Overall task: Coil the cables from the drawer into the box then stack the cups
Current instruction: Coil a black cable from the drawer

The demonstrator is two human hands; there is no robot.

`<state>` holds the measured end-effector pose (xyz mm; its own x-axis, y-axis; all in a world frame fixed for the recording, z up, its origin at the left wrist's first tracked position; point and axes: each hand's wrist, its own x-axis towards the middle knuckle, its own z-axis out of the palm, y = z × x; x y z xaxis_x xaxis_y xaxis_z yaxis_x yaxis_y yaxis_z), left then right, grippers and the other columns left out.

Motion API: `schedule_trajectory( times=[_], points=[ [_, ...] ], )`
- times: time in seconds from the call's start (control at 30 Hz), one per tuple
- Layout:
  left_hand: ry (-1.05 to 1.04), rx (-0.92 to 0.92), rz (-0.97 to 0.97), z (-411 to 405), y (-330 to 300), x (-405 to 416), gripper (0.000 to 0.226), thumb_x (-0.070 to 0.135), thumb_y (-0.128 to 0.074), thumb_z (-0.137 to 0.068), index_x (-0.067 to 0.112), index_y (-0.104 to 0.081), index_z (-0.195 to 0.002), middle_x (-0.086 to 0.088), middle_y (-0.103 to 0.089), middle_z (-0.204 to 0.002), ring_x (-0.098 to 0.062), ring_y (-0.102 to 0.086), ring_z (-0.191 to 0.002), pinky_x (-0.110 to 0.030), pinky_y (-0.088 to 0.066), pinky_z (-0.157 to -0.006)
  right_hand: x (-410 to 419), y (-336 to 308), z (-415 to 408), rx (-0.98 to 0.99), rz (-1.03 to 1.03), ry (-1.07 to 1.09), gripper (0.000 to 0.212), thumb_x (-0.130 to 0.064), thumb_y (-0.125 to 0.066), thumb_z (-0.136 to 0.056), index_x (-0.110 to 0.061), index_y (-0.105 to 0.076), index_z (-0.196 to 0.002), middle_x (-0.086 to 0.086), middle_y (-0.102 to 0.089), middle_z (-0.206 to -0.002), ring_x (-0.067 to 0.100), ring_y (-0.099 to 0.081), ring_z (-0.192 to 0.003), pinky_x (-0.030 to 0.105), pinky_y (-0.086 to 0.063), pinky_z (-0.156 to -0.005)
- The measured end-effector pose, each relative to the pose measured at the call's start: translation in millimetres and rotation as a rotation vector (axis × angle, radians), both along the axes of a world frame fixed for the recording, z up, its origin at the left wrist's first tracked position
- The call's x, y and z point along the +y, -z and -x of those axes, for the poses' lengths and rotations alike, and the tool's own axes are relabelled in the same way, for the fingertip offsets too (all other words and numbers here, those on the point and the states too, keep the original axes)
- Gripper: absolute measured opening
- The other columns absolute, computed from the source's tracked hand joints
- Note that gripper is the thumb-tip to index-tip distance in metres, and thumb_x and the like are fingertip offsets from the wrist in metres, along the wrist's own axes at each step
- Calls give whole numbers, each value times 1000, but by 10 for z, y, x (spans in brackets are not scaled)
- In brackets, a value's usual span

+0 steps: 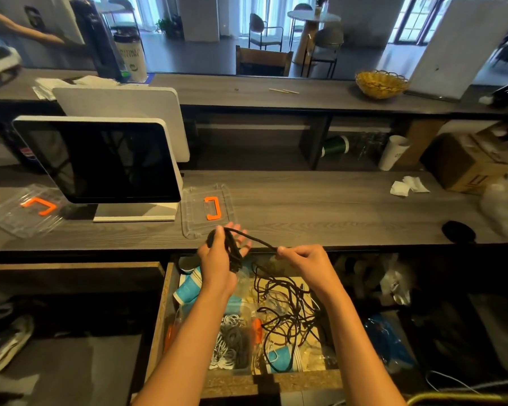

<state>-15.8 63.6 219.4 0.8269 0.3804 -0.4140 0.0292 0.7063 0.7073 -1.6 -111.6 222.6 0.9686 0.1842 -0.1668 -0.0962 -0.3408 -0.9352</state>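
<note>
Two hands wind a black cable above an open drawer at a grey wood surface.

L hand has several loops of the black cable wrapped round its palm, fingers spread and mostly straight, thumb against the bundle. R hand pinches the same cable btwn thumb and forefinger just right of the loops; a taut stretch runs btwn the hands, the rest drops in a loose tangle into the drawer. In the drawer: blue-and-white cups lying on their sides at left, a clear box w/ grey and white coiled cables. On the surface: a clear lid w/ orange handle just beyond the L hand, a dark monitor beside it.
</note>
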Motion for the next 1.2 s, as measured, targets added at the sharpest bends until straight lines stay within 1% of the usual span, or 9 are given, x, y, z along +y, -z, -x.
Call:
schedule_trajectory(
  times=[0.1,0.2,0.3,0.43,0.5,0.73,0.87,1.07,1.2],
  points=[
    [-120,-197,449,-3,-28,172,39,34,-35,-107,7,-63,-107,-8,-71,-90,-18,-71,-83,-35,-60,-80,-69,0,42,17,27,-79,30,-44,-70,-86,-16,-80,-80,15,-71,-75,15,-57,-69,31,-44,-67],
    [-186,-243,509,-36,-41,387,34,34,-35,-107,13,-56,-89,4,-56,-65,-7,-51,-51,-17,-47,-51,-180,-7,55,18,37,-122,17,-32,-71,-88,-20,-80,-81,1,-75,-79,11,-68,-79,33,-53,-78],
    [-179,-52,5,-36,-27,422,32,33,-44,-105,14,-57,-83,3,-49,-61,-7,-39,-44,-19,-34,-41,-219,-40,39,-24,97,-212,9,-23,-72,-88,-20,-79,-84,2,-73,-79,10,-66,-78,39,-53,-80],
    [66,148,-1024,20,19,312,46,45,-50,-100,5,-65,-80,-5,-55,-64,-16,-51,-56,-29,-39,-53,-128,-196,58,-112,127,-360,11,-16,-67,-92,-16,-78,-93,-9,-70,-79,-2,-62,-77,16,-48,-73],
    [324,165,-1190,30,-8,237,55,52,-42,-100,8,-65,-76,-3,-57,-62,-17,-54,-58,-31,-39,-56,-71,-292,58,-162,61,-357,11,-14,-65,-93,-15,-76,-91,-8,-69,-78,2,-63,-76,17,-48,-72],
    [1090,52,-633,230,-61,-13,86,90,-27,-78,15,-58,-106,3,-59,-66,-4,-47,-48,-19,-36,-47,53,-281,-6,-277,-34,-65,13,-18,-66,-92,-11,-77,-87,5,-72,-79,19,-66,-78,34,-50,-73],
    [1231,-180,-749,220,-267,-76,32,44,-64,-92,14,-61,-83,6,-52,-58,-6,-43,-47,-17,-35,-43,36,-191,-32,-176,-66,89,6,-21,-74,-85,-16,-78,-84,0,-75,-78,14,-69,-78,31,-54,-74],
    [726,-73,-527,146,-157,-112,29,27,-53,-101,12,-60,-78,-1,-45,-59,-8,-38,-43,-19,-33,-41,-28,-125,-13,-94,-85,208,11,-22,-75,-85,-12,-79,-83,-1,-75,-77,-4,-65,-66,15,-49,-66],
    [241,67,-422,86,-88,-106,30,27,-52,-102,5,-64,-85,-8,-64,-66,-23,-66,-57,-34,-57,-52,-20,-95,17,-46,-58,134,15,-26,-71,-89,-15,-80,-86,-11,-72,-69,-6,-64,-66,11,-45,-64]
  ],
)
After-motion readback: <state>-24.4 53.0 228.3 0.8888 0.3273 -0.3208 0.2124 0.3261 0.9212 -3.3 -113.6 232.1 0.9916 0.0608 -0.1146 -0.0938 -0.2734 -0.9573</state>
